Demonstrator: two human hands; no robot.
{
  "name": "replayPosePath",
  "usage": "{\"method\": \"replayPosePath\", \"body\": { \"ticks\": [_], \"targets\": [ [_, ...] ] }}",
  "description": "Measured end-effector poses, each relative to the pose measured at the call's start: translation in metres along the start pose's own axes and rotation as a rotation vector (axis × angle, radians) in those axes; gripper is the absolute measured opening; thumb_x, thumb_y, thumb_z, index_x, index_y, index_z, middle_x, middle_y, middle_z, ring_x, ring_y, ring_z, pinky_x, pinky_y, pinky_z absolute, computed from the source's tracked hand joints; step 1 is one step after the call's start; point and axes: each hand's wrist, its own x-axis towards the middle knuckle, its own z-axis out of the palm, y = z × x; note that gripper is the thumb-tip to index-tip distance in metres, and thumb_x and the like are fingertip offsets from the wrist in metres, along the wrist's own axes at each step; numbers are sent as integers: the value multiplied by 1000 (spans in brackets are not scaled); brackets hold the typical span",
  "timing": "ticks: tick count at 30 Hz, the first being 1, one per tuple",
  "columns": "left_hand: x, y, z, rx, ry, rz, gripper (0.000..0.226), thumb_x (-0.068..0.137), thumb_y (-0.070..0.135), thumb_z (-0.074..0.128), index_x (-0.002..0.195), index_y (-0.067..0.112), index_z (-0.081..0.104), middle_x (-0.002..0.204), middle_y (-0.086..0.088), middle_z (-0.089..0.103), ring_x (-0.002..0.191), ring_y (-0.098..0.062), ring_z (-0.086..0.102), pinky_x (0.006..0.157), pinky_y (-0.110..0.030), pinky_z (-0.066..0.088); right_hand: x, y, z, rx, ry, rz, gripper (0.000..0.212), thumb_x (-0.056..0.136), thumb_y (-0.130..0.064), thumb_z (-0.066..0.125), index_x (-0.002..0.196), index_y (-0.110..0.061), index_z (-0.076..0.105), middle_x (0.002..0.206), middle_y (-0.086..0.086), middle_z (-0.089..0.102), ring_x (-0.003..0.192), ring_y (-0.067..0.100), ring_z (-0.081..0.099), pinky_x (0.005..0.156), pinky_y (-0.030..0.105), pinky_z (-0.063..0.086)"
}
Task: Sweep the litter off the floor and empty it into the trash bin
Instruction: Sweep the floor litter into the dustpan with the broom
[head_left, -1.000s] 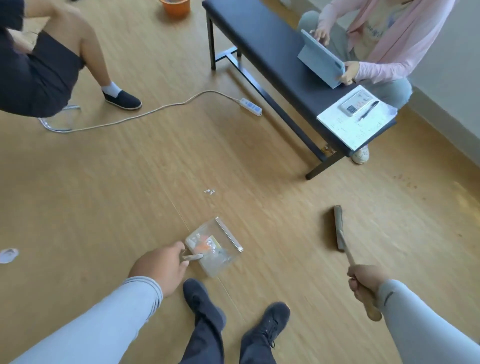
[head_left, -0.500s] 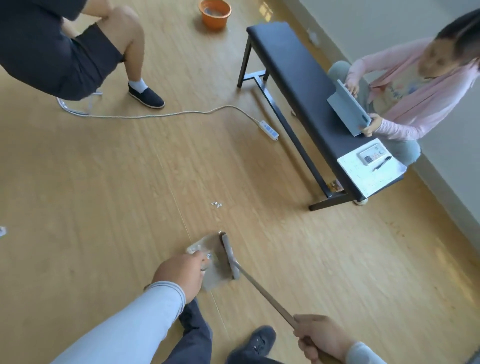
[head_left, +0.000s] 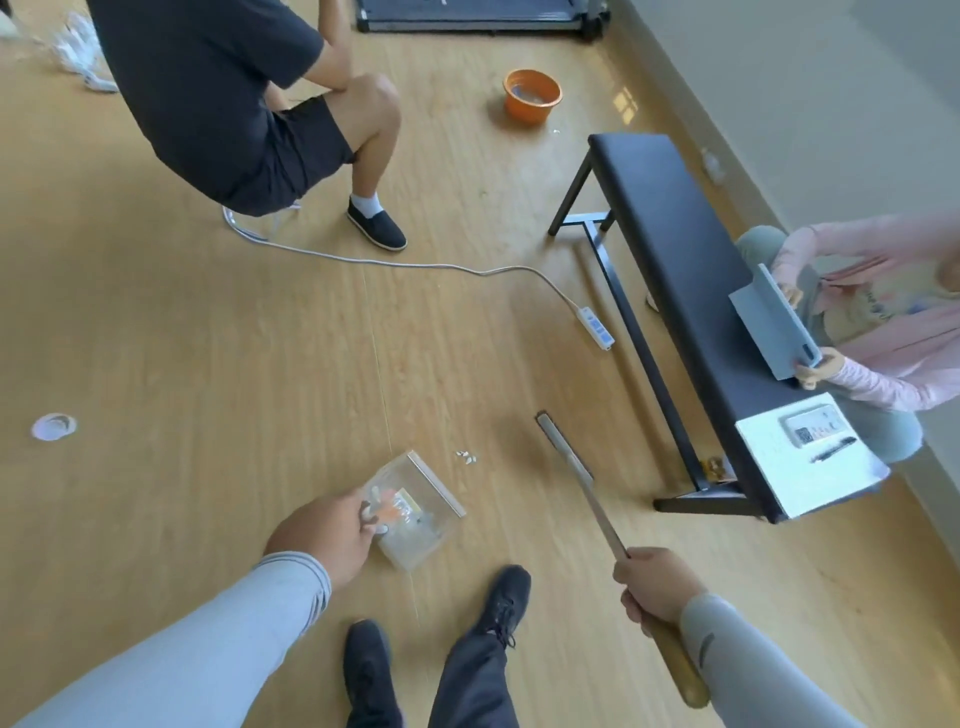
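Two black shoes (head_left: 504, 603) sit at the bottom edge, planted on the wood floor (head_left: 208, 364), and just ahead of them both hands are busy. Left hand (head_left: 324, 538) is curled round the handle of the clear dustpan (head_left: 415, 512), which sits low at the floor with its mouth edge pointing away; inside it you can see orange and yellowish scraps. Right hand (head_left: 657, 587) is wrapped tight around the broom (head_left: 597, 512) handle, wooden end poking out behind the wrist, the shaft running forward and left to the narrow head, which is well to the right of the pan. Between pan and broom head, just past the pan's lip, lies a small cluster of white litter (head_left: 467, 456) on the bare floor, close to the pan but not in it. Off to the far left, a round whitish disc (head_left: 53, 427) lies alone. Further out, a white power strip (head_left: 597, 327) trails its cable across the boards toward a seated person in black (head_left: 218, 104). On the right stands the dark table (head_left: 675, 260), with a paper sheet (head_left: 800, 467) and pen at its near end, and a person in pink (head_left: 883, 322) beside it holding a tablet (head_left: 774, 322). Farthest back, an orange basin (head_left: 532, 96) sits on the floor.
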Motion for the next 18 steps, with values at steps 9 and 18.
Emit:
{"method": "replayPosePath", "body": {
  "ticks": [9,18],
  "targets": [
    [56,0,-14,67,21,-82,15,99,37,55,108,26,58,88,5,66,77,-19,64,70,-35,56,84,-92,0,-179,-1,13,21,89,-15,49,97,-5,66,59,8,66,55,24,59,71,35,58],
    [65,2,-8,87,46,-78,18,98,39,53,110,27,57,88,6,66,77,-20,64,69,-34,55,53,-70,70,-215,-351,-64,32,83,-11,45,105,-5,67,63,9,59,55,24,53,55,35,53]
  ]
}}
